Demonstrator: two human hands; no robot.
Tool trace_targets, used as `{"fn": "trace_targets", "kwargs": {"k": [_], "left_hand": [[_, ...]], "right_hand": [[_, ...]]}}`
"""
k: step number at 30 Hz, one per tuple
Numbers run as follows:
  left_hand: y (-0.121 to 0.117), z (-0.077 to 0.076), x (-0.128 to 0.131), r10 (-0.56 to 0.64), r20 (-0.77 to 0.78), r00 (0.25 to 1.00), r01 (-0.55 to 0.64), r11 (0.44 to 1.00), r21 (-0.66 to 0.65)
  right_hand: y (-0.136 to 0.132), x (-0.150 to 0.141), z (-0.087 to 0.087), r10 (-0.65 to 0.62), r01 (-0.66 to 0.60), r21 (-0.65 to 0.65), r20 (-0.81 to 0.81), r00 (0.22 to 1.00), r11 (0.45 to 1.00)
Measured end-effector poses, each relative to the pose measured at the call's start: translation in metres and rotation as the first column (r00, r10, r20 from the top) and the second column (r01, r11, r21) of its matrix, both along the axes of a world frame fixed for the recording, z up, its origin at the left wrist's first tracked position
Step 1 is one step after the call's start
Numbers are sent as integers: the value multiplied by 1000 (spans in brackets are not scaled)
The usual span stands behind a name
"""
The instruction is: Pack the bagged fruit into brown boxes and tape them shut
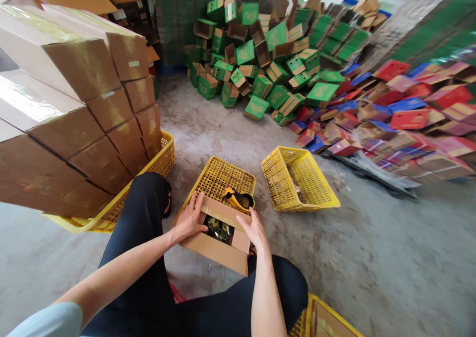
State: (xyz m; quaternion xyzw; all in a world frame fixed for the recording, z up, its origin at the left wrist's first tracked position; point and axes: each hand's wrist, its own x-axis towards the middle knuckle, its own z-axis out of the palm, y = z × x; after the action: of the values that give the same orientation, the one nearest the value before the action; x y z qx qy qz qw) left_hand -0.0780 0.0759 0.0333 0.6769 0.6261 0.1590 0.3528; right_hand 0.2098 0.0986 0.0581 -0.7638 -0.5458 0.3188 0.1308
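Observation:
Between my knees, an opened brown cardboard box (219,251) rests on an upturned yellow plastic crate (223,173). Dark green items in shiny clear wrapping (220,229) show inside it; what they are I cannot make out. My left hand (190,219) lies over the left side of the box with its fingers spread, thumb reaching toward the opening. At the right far corner, my right hand (256,230) has thumb and fingers apart, close to the flaps. A yellow and black tape dispenser (235,198) lies on the crate just beyond the box.
Closed brown cartons (111,108) are stacked high in a yellow crate (169,153) on my left. Another yellow basket (316,178) stands at the right. Green boxes (256,107) are heaped at the back, with red and blue boxes (409,118) piled far right.

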Motion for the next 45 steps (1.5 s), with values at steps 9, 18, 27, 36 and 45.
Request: {"fn": "trace_targets", "kwargs": {"k": [9, 18, 27, 36, 45], "left_hand": [[6, -5, 6, -37, -9, 999, 37, 997, 67], [22, -7, -3, -165, 190, 968, 142, 981, 131], [32, 3, -10, -196, 270, 943, 177, 980, 94], [29, 19, -29, -35, 473, 881, 114, 983, -141], [27, 27, -30, 10, 525, 851, 93, 981, -169]], "right_hand": [[-49, -35, 0, -6, 19, -91, 147, 989, 996], [-65, -40, 3, -132, 128, 33, 145, 981, 991], [-63, -36, 14, -87, 86, 37, 27, 996, 996], [-68, -23, 16, -166, 173, 101, -67, 984, 980], [-65, -24, 23, -140, 138, 67, 26, 990, 988]]}}
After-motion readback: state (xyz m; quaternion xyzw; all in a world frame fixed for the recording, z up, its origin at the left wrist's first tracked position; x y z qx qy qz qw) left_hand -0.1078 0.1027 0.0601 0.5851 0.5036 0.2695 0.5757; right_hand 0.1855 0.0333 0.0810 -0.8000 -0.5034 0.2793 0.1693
